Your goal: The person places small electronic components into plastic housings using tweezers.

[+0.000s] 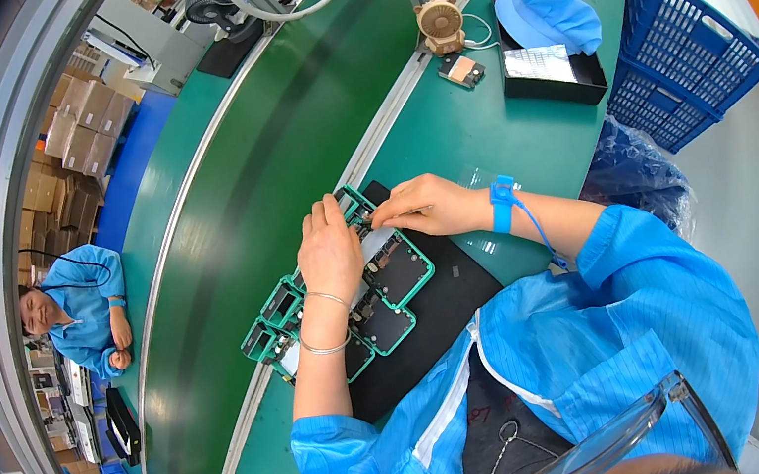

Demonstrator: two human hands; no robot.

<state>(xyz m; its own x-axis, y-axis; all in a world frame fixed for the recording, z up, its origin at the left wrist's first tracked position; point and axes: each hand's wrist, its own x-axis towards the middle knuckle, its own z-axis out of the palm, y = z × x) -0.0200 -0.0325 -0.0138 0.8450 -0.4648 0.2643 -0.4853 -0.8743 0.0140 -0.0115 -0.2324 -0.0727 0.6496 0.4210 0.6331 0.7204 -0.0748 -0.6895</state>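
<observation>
Several green-rimmed black electronic device housings [403, 273] lie in a cluster on a black mat [454, 295], partly overhanging the metal rail of the bench. My left hand [330, 253] lies across the far part of the cluster, fingers stretched out over a housing; its thumb is hidden. Close beside it, my right hand [435, 206] reaches in from the right. Its thumb and forefinger are pinched at the inside of the farthest housing [354, 203], on something too small to make out. A blue wrist strap [504, 204] with a coiled cord is on my right wrist.
A green conveyor belt [241, 190] runs beyond the rail. Far right on the bench are a small fan [441, 21], a circuit-like module [462, 71] and a black tray [566, 90] with a blue cap [548, 16]. Blue crates [689, 75] stand right. Across the belt sits a person [88, 296].
</observation>
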